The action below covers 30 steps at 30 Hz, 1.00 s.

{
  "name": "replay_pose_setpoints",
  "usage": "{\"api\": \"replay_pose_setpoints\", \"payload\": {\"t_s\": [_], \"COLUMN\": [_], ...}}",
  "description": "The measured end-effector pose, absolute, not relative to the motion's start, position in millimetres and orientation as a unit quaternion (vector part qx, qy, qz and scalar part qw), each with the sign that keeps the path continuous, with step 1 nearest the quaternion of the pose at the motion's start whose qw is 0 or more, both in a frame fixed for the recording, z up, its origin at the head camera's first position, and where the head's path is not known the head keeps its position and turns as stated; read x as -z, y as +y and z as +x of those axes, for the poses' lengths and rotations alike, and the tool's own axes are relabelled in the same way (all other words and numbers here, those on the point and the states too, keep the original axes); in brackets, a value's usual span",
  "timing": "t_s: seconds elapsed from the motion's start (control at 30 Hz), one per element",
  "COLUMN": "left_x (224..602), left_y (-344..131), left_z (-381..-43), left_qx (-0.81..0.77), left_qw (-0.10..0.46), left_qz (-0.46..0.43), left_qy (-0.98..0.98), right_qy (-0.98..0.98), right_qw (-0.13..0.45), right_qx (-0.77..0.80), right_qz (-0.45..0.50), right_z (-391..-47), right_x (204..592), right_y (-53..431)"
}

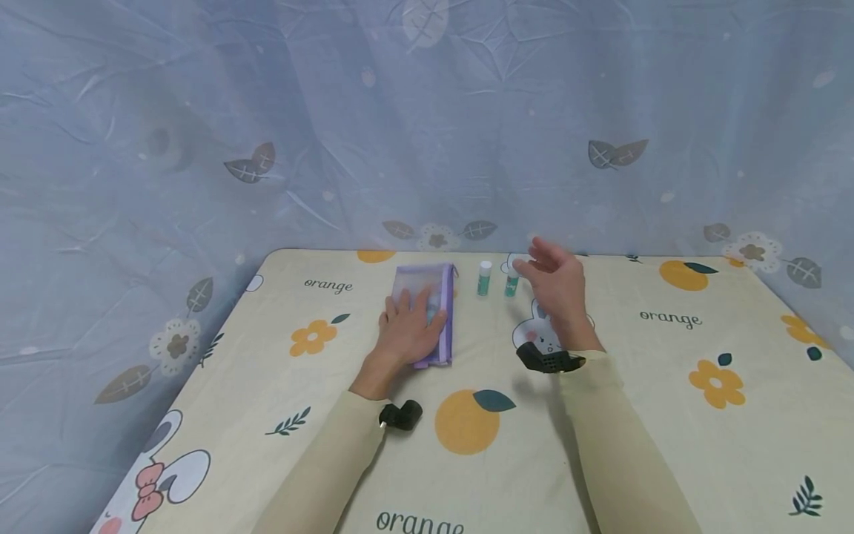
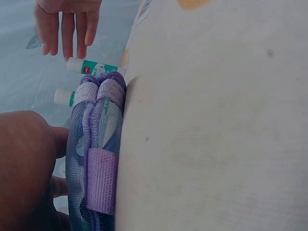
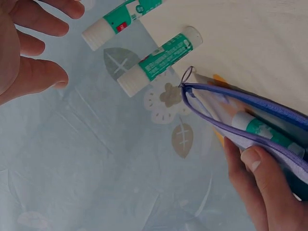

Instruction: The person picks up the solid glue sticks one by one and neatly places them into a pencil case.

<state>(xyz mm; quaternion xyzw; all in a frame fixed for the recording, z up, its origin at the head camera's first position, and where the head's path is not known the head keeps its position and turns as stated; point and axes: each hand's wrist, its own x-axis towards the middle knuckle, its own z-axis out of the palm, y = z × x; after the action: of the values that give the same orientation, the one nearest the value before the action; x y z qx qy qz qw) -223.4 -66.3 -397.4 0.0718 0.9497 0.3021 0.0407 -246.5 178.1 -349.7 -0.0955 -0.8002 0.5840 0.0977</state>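
A mesh zip pouch [image 1: 445, 319] with purple edging lies on the table. My left hand [image 1: 405, 330] rests on top of it, fingers spread. In the right wrist view the pouch's zipper side [image 3: 240, 130] gapes, and a green-and-white glue stick [image 3: 269, 131] shows inside. Two more glue sticks stand upright right of the pouch: the nearer one to it [image 1: 483, 280] and another [image 1: 511, 285] close beside my right hand [image 1: 559, 289]. That hand is raised above the table, fingers relaxed and holding nothing, its thumb apart from the fingers.
The table is covered by a cream cloth [image 1: 320, 475] printed with oranges, flowers and rabbits. A blue-grey patterned curtain [image 1: 427, 133] hangs right behind its far edge. Black wrist cameras sit on the left wrist [image 1: 400, 415] and the right wrist [image 1: 548, 360].
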Motion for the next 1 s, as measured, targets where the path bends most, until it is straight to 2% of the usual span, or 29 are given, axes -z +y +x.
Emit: {"api": "replay_pose_setpoints", "payload": {"t_s": [1.0], "left_x": [399.3], "left_y": [-65.5], "left_z": [-224.2], "left_qx": [-0.299], "left_qw": [0.04], "left_qz": [0.071], "left_qy": [0.951], "right_qy": [-0.815], "right_qw": [0.052], "right_qx": [-0.568], "right_qz": [-0.1], "right_z": [-260.8], "right_x": [374.3], "right_y": [176.3]}}
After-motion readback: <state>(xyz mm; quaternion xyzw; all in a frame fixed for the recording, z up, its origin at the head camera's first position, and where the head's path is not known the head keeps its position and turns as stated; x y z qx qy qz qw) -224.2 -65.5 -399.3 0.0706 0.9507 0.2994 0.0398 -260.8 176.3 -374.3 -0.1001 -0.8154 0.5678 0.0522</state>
